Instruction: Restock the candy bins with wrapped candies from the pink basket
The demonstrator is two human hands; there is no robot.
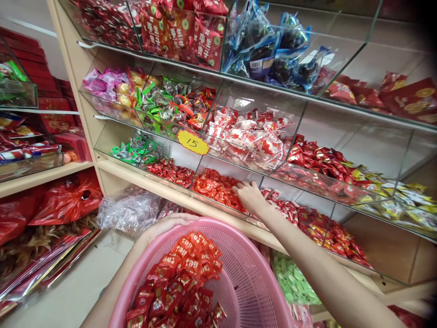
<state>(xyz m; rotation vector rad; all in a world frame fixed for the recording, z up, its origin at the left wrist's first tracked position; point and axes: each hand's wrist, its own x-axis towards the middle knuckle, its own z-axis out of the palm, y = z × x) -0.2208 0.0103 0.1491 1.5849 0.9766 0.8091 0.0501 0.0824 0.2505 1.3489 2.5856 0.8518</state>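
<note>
A pink plastic basket (261, 253) with a perforated wall is at the bottom centre, held at its far left rim by my left hand (172, 222). Inside lie orange-red wrapped candies (196, 255) above a pile of darker red wrapped candies (167, 291). My right hand (251, 197) reaches into the lowest clear shelf bin, at the right end of a heap of orange-red wrapped candies (216, 187). Its fingers are curled down against the heap, and the fingertips and anything in them are hidden.
Clear dividers (297, 132) split the shelves into bins of wrapped sweets. The middle shelf's front edge, with a yellow price tag (193, 142), overhangs the lowest bins. A clear plastic bag (128, 209) lies below left, and green packets (295, 278) sit beneath the right forearm.
</note>
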